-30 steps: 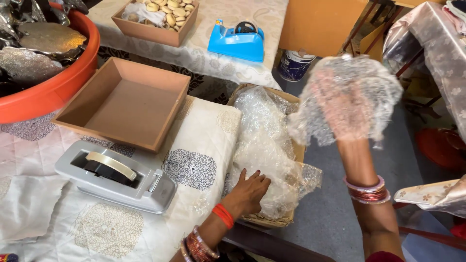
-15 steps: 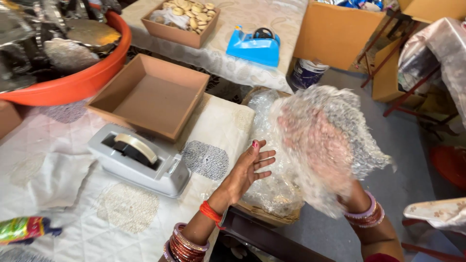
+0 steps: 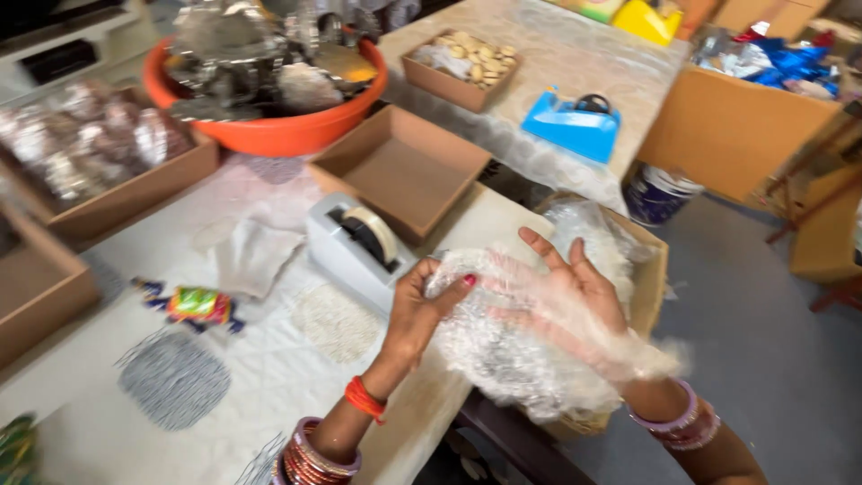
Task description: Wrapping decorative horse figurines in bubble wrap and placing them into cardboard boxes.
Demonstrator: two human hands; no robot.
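A sheet of clear bubble wrap [image 3: 503, 346] is held between both hands over the table's right edge. My left hand [image 3: 422, 310] pinches its upper left edge with thumb and fingers. My right hand [image 3: 570, 292] lies flat under the sheet with fingers spread, seen through the plastic. Below the hands, a cardboard box [image 3: 651, 260] beside the table is full of more bubble wrap. A grey tape dispenser [image 3: 359, 247] stands just left of my left hand.
An empty brown cardboard tray [image 3: 404, 166] sits behind the dispenser. An orange tub [image 3: 269, 130] of foil-wrapped items is at the back. A colourful small figure [image 3: 193, 305] lies on the cloth. A blue tape dispenser [image 3: 575, 126] is on the far table.
My right hand has come down with the bubble wrap from the raised position to table height. My left hand left the box and took hold of the sheet's edge.
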